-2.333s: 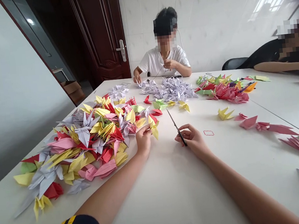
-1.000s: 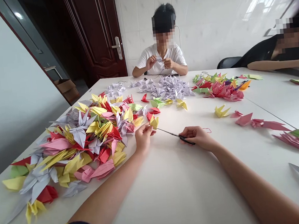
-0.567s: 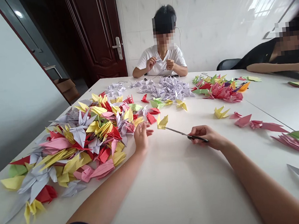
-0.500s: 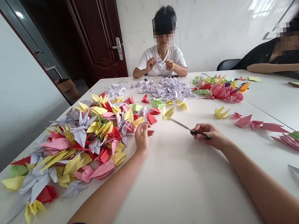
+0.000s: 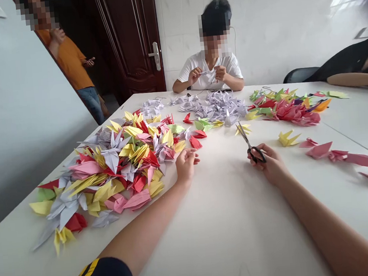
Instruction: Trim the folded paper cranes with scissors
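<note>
fingers [image 5: 257, 153] of right hand [image 5: 269, 165] hooked through one pair of black-handled steel scissors [image 5: 245, 137], tips up; left hand [image 5: 186, 163] open, empty, just beside heap of multicoloured origami paper cranes [image 5: 121, 161].

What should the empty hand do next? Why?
Probably reach over and steady the yellow paper crane. The left hand holds nothing and lies beside the pile of paper cranes, while the scissors in the right hand point right at that crane.

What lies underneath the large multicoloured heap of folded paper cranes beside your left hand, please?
The white table shows around its edges; the surface beneath the middle is covered by overlapping cranes.
</note>
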`<state>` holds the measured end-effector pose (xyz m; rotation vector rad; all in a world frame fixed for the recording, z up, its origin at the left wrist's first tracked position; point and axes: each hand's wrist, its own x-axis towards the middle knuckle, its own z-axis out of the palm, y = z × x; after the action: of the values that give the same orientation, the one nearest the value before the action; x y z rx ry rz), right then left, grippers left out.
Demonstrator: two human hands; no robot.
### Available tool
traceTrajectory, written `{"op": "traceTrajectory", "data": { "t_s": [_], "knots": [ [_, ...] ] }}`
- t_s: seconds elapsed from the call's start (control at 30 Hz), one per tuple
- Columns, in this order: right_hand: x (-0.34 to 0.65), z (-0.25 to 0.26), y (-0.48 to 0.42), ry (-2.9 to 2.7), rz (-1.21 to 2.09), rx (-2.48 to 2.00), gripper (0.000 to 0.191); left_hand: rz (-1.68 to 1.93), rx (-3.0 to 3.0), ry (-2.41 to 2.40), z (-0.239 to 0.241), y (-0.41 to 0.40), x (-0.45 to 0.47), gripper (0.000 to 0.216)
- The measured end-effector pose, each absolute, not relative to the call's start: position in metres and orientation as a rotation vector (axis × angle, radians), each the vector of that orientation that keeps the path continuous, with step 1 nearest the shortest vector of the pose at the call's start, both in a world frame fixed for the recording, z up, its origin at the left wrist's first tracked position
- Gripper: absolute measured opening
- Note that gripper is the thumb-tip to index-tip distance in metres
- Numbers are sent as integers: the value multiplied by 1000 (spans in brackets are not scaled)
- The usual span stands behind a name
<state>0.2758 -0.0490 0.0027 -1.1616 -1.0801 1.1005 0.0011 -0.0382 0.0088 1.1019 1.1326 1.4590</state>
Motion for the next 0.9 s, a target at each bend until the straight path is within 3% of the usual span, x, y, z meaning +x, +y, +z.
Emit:
{"op": "traceTrajectory", "data": {
  "t_s": [0.17,0.37,0.53,0.67,0.9],
  "knots": [
    [272,3,-50,-1058,1100,-1256,42,1461,1465,1196,10,-48,4,13],
    [268,5,-51,-1107,1067,-1310,39,1493,1863,1231,13,-62,7,23],
    [269,5,-50,-1097,1052,-1293,40,1519,2043,1419,47,-48,-7,19],
    [270,4,-50,-1064,1037,-1270,42,1197,2152,1688,105,-36,-54,6],
    [276,6,-46,-851,985,-1103,49,414,2097,2445,158,-44,-125,18]
  ]
}}
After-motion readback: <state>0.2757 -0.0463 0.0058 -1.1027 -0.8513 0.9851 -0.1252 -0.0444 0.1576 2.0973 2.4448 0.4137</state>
